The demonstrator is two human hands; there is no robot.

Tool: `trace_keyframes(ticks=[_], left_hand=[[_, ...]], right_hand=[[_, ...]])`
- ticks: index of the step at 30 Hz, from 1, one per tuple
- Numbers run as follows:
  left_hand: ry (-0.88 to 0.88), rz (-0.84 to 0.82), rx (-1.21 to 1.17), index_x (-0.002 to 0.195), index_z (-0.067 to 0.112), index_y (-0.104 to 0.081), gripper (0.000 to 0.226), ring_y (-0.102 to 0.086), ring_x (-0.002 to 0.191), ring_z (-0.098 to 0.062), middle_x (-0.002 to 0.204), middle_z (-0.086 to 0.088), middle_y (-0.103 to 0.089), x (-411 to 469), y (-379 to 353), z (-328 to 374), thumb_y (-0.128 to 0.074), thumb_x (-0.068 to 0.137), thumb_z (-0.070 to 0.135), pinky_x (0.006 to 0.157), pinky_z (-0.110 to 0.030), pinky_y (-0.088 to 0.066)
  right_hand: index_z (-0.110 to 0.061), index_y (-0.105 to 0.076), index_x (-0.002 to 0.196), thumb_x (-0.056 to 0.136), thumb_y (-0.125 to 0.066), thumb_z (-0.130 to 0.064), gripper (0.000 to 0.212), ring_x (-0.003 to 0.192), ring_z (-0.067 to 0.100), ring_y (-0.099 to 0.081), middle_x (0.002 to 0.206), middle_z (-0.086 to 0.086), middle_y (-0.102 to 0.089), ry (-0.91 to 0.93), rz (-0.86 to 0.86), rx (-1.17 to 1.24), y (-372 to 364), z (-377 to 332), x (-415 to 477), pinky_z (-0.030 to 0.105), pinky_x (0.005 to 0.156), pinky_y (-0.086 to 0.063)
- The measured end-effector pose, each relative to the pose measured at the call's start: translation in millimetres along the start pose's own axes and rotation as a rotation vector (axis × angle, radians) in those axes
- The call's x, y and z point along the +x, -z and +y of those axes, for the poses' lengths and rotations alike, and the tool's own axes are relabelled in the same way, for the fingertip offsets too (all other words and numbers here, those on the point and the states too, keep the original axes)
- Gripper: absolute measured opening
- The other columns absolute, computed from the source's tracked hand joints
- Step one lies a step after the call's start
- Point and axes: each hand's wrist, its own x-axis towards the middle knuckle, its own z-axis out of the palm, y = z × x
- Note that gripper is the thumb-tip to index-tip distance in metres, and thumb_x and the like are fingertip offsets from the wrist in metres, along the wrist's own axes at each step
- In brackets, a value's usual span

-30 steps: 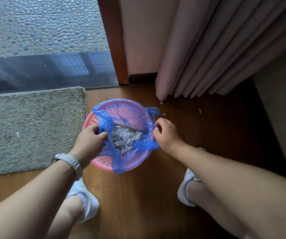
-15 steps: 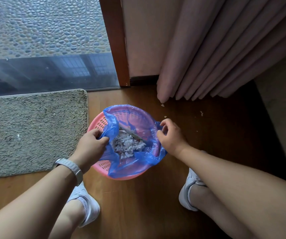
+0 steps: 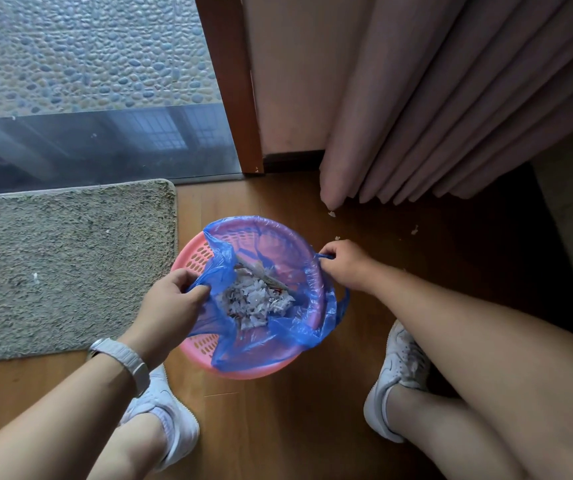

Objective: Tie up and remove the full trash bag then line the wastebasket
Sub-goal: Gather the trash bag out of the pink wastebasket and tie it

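Floor: wooden boards [image 3: 312,427] ran under everything, with a grey mat [image 3: 63,265] at the left, a glass door [image 3: 88,81] at the far left and a pink curtain [image 3: 451,116] hanging at the far right.
Head view, wastebasket: the pink wastebasket [image 3: 197,256] stood between the person's white shoes [image 3: 399,368], near the mat's right edge, probably so both arms could reach it evenly.
Trash bag: the blue trash bag [image 3: 278,337] sat inside the basket, its far edge stretched over the rim and its near edge folded over the outside.
Contents: shredded white scraps [image 3: 257,303] lay low in the bag, not heaped above the rim.
Left hand: the left hand [image 3: 171,306] was clenched on a bunch of the bag's left edge, lifted clear of the rim there, likely to gather it for tying.
Right hand: the right hand [image 3: 345,265] pinched a thin strand of bag at the right rim, seemingly peeling that side free.
Stage: judged early; nothing was knotted, and the bag remained in the basket.
Stray bits: a few crumbs [image 3: 332,213] lay by the curtain hem.
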Motion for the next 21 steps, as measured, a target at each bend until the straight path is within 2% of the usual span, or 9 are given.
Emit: trace_keyframes(ticks=[2,5,8,10,13,17,21], left_hand=[[0.003,-0.005,-0.003,0.076,0.012,-0.064,0.009,-0.059,0.053,-0.016,0.060,-0.001,-0.065,-1.5,-0.2,2.4,-0.065,0.084,0.011,0.056,-0.031,-0.048],[-0.005,-0.012,0.005,0.074,0.011,-0.063,0.008,-0.057,0.052,-0.016,0.057,-0.001,-0.065,-5.1,0.0,5.5,-0.064,0.082,0.011,0.054,-0.030,-0.046],[-0.013,-0.013,-0.002,0.073,0.007,-0.061,0.008,-0.053,0.051,-0.015,0.054,0.001,-0.061,-10.9,1.9,11.7,-0.063,0.080,0.011,0.052,-0.028,-0.042],[-0.016,-0.020,-0.044,0.075,0.003,-0.059,0.015,-0.050,0.054,-0.017,0.059,-0.004,-0.058,-16.1,3.5,18.9,-0.062,0.074,0.017,0.055,-0.031,-0.040],[-0.028,-0.032,-0.099,0.079,-0.001,-0.058,0.031,-0.050,0.057,-0.019,0.065,-0.011,-0.059,-24.1,6.8,29.2,-0.059,0.064,0.026,0.058,-0.035,-0.041],[-0.039,-0.021,-0.120,0.073,0.010,-0.064,0.006,-0.056,0.054,-0.017,0.060,-0.001,-0.064,-31.4,13.6,33.2,-0.063,0.074,0.016,0.057,-0.032,-0.045],[-0.035,0.006,-0.090,0.072,0.011,-0.062,0.013,-0.054,0.055,-0.019,0.064,-0.008,-0.064,-29.3,23.4,33.3,-0.061,0.083,0.006,0.058,-0.030,-0.043]], right_hand=[[-0.003,-0.060,0.076,0.086,-0.059,-0.013,0.014,0.068,0.016,-0.051,0.072,0.007,-0.060,0.027,0.096,0.029,1.5,-7.2,0.2,0.027,0.058,-0.039],[-0.002,-0.053,0.076,0.090,-0.054,-0.011,0.016,0.064,0.014,-0.045,0.070,0.007,-0.054,0.092,0.247,0.094,4.4,-21.2,-7.6,0.028,0.057,-0.038],[0.001,-0.051,0.073,0.087,-0.055,-0.009,0.018,0.059,0.012,-0.040,0.065,0.006,-0.049,0.185,0.335,0.139,5.9,-35.1,-21.4,0.030,0.055,-0.036],[-0.003,-0.052,0.071,0.085,-0.057,-0.011,0.017,0.058,0.014,-0.042,0.063,0.008,-0.051,0.232,0.379,0.138,7.2,-45.8,-32.3,0.033,0.056,-0.039],[-0.009,-0.057,0.075,0.087,-0.058,-0.017,0.014,0.065,0.025,-0.054,0.068,0.008,-0.059,0.319,0.380,0.098,8.6,-65.0,-50.2,0.038,0.061,-0.046],[-0.019,-0.061,0.083,0.089,-0.058,-0.022,0.007,0.069,0.015,-0.055,0.073,-0.005,-0.060,0.441,0.318,-0.001,9.9,-90.2,-76.2,0.034,0.063,-0.047],[-0.024,-0.060,0.084,0.088,-0.058,-0.024,0.005,0.062,0.004,-0.050,0.065,-0.014,-0.055,0.481,0.301,-0.071,22.6,-112.5,-99.7,0.024,0.058,-0.040]])
